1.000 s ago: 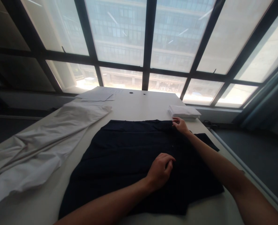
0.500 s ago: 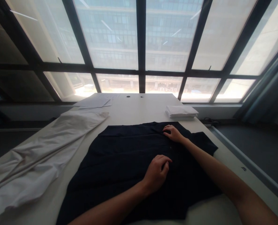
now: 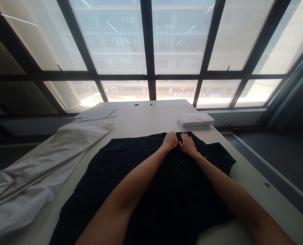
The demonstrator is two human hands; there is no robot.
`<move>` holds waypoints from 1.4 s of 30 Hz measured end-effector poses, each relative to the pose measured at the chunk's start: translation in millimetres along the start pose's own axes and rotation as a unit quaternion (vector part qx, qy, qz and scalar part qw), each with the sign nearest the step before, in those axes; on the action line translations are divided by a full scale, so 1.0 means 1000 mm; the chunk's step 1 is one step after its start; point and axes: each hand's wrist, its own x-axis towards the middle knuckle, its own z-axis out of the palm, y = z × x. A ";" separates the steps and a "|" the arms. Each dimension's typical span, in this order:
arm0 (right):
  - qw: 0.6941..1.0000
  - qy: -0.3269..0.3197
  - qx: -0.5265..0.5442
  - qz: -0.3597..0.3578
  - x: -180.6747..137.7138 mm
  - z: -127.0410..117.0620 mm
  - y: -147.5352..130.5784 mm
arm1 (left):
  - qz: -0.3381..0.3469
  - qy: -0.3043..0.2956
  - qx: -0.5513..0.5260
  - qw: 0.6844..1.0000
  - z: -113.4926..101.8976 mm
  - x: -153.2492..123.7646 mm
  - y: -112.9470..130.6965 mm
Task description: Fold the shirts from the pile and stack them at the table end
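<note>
A dark navy garment, which looks like a short-sleeved shirt with small buttons, lies spread over the white table. Near its far edge my left hand has its fingers curled down and closed on the cloth; the fingertips are hidden. Right beside it, my right hand rests on the shirt with its fingers apart and reaching forward. The two hands are close together, thumbs almost meeting. A sleeve sticks out to the right of my right forearm.
Pale trousers lie lengthwise along the table's left side. Paper sheets are at the back left. A folded white cloth stack sits at the back right. Windows rise behind the table, with a curtain at right.
My left hand has moved forward and up from the middle of the shirt to its far edge, beside the right hand. The right hand has shifted slightly, its fingers now pointing more forward.
</note>
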 end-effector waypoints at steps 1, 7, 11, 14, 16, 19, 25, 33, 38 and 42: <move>1.000 -0.015 -0.004 0.002 0.000 0.001 0.001 | -0.009 -0.006 0.002 1.000 0.008 0.006 -0.003; 1.000 -0.031 0.006 -0.002 0.000 0.002 0.007 | -0.001 0.001 0.040 0.999 0.038 0.003 -0.013; 0.999 0.018 0.020 0.022 0.001 -0.005 0.002 | 0.025 -0.006 0.051 0.998 0.037 -0.001 -0.013; 0.998 0.003 0.037 -0.054 0.006 -0.011 -0.005 | 0.050 -0.040 0.057 0.996 0.034 0.001 -0.015; 0.992 -0.051 0.046 -0.109 0.011 -0.014 -0.007 | 0.064 -0.062 0.067 0.994 0.034 0.003 -0.016; 0.989 -0.108 0.031 -0.101 0.017 -0.015 -0.002 | 0.056 -0.067 0.066 0.994 0.035 0.005 -0.016; 0.992 -0.108 -0.061 0.029 0.018 -0.016 0.013 | -0.002 -0.021 0.047 0.999 0.036 0.003 -0.016; 0.982 -0.117 -0.111 0.098 0.018 -0.019 0.008 | -0.060 0.000 0.061 0.996 0.031 -0.008 -0.038; 0.982 -0.111 -0.117 0.100 0.017 -0.019 0.005 | -0.090 -0.009 0.055 0.994 0.020 -0.012 -0.062; 0.982 -0.106 -0.122 0.097 0.015 -0.019 0.004 | -0.124 -0.019 0.064 0.990 0.008 -0.020 -0.094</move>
